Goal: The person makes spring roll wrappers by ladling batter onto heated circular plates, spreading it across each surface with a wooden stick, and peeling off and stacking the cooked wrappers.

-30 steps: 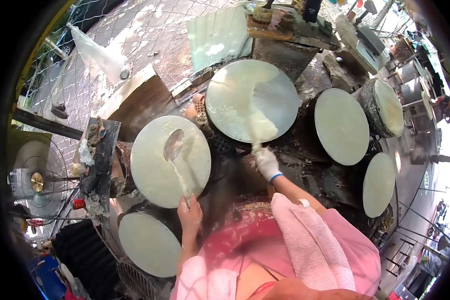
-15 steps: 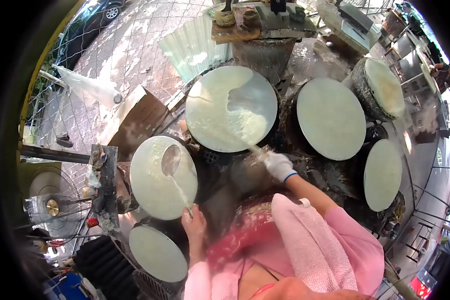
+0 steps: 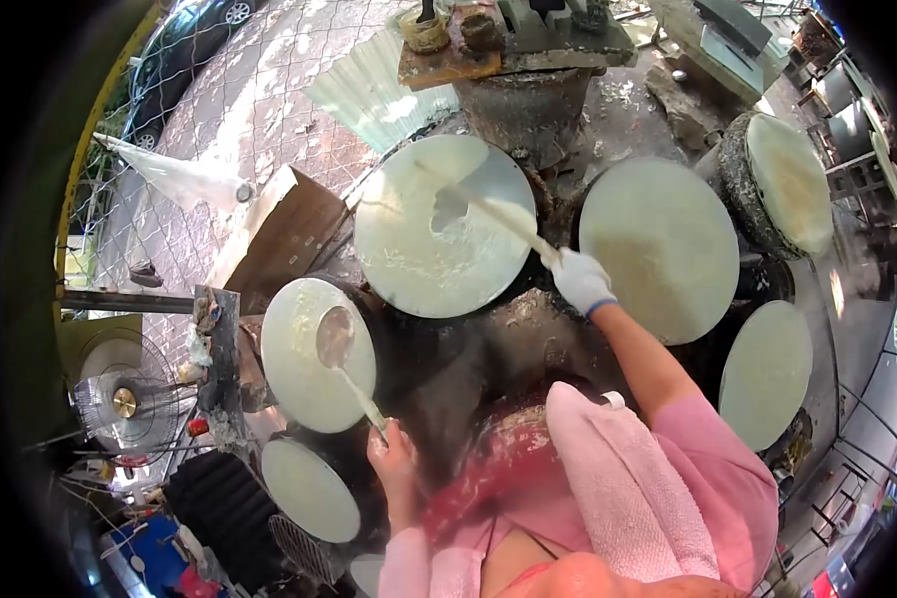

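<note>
My bare left hand [image 3: 395,458] is closed round the handle of a ladle [image 3: 358,389]. Its round bowl lies over the pale batter of the left pan [image 3: 291,364]. My right hand [image 3: 580,281], in a white glove with a blue cuff, grips a long batter-coated wooden stick [image 3: 503,216]. That stick slants up and left across the big middle pan [image 3: 408,274]. Pale wet batter covers most of this pan, around a small bare patch near its centre. Whether the stick's far end touches the batter, I cannot tell.
Right of the gloved hand sits another pale-covered pan [image 3: 658,219], with two more [image 3: 789,184] [image 3: 765,374] beyond it. A smaller pan [image 3: 309,488] is at lower left. Around them are a cardboard box [image 3: 289,234], a fan [image 3: 124,402] and a wire fence [image 3: 239,90].
My right hand has moved right and up with the stick. Batter now covers more of the middle pan, and its bare patch has shrunk. The ladle stays over the left pan; the view has shifted slightly.
</note>
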Tool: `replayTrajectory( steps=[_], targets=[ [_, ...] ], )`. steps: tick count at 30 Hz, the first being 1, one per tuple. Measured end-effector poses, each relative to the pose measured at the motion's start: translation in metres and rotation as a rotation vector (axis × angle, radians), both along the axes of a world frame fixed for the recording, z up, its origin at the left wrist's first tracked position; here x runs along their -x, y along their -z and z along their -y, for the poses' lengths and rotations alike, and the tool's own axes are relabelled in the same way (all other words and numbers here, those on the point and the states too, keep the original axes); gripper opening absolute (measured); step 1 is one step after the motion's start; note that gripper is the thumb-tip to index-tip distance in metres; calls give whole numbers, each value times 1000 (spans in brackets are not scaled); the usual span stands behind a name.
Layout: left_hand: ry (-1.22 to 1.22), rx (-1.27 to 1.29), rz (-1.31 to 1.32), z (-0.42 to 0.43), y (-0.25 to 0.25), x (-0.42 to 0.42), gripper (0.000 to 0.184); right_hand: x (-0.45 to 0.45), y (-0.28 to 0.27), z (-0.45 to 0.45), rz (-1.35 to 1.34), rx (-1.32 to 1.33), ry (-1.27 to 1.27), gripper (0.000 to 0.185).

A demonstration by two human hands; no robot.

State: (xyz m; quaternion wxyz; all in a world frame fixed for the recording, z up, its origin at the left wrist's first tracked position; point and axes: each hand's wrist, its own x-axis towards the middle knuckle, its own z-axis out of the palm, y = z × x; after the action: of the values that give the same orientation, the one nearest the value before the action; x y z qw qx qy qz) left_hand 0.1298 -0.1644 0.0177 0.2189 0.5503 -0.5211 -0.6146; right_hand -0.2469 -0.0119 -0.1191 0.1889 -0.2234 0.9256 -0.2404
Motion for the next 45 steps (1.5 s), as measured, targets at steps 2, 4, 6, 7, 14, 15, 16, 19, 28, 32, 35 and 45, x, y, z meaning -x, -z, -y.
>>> replayTrajectory(
  steps=[2,4,6,7,14,15,16,19,28,32,35,45],
  targets=[
    [-11,1,-7,-5,3,9,14,27,5,22,17,59,23,52],
    [-26,-22,20,-8,-2,20,13,13,-10,19,182,63,-50,52],
    [5,-13,36,-6,-5,27,13,-26,-5,-8,222,186,-136,53],
    [3,-17,29,-5,-3,32,13,-28,-5,-15,261,50,-108,55],
    [-36,-45,67,-12,0,28,12,91,-3,80,-46,-112,-77,56],
    [-35,-41,86,-14,0,25,12,110,-12,102,-94,-108,-92,55],
    [-32,-35,107,-15,-2,25,12,127,-24,123,-141,-102,-104,55],
    [-87,-74,87,-18,-15,35,12,141,-40,169,-147,-65,-85,51],
    [-5,-38,37,9,-11,42,14,3,1,15,560,678,316,49],
    [111,7,-20,25,4,56,16,-29,0,-16,838,698,183,45],
    [127,24,-64,27,2,68,17,-8,-15,-28,808,642,325,47],
    [107,-75,-36,2,-11,87,16,11,-33,-32,788,489,88,48]
  ],
)
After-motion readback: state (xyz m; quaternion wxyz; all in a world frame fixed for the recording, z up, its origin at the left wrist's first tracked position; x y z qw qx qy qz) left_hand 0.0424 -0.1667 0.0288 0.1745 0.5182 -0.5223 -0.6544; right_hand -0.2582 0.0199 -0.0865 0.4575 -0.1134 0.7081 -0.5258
